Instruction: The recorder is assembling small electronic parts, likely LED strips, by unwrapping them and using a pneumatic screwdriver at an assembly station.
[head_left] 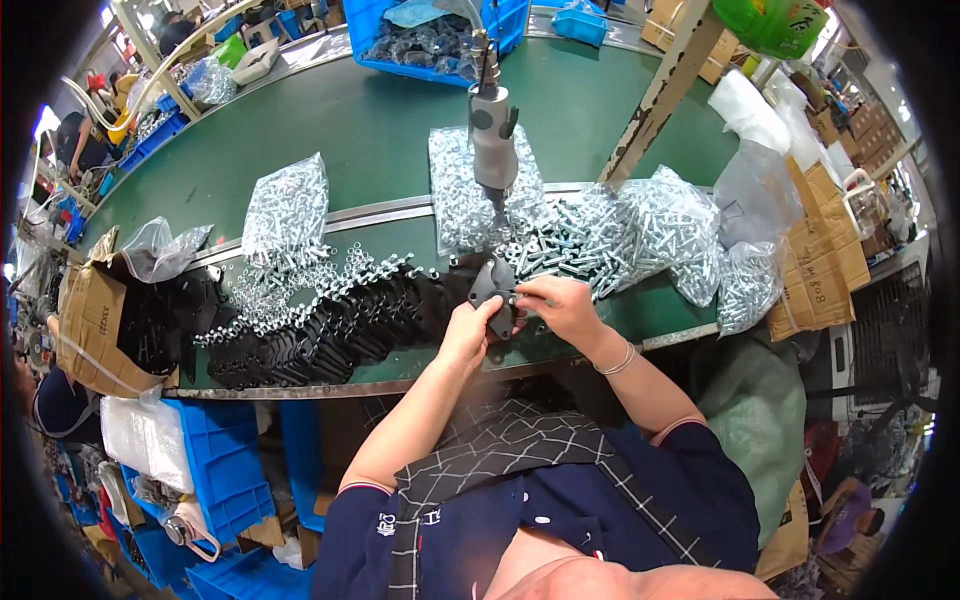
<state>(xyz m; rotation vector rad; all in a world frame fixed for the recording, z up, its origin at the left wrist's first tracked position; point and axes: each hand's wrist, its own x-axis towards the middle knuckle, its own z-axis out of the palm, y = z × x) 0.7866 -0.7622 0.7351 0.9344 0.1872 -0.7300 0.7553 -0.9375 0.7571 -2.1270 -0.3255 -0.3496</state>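
My left hand (468,332) is closed on a dark grey metal bracket (491,282), holding it over the near edge of the bench. At the bracket's right side my right hand (568,308) pinches with thumb and forefinger; whatever sits between those fingertips is too small to make out. A grey hanging power screwdriver (493,145) points down just beyond the bracket. Loose silver bolts (570,245) lie heaped beyond my right hand. To the left, a long row of black brackets (330,340) leans together, with silver nuts (265,300) scattered behind and along it.
Clear bags of hardware (287,205) stand along the metal rail, more at the right. A carton of black parts (95,325) is at the far left. A green conveyor belt (390,125) carries a blue crate (365,62). A chipped post (660,95) rises at the right.
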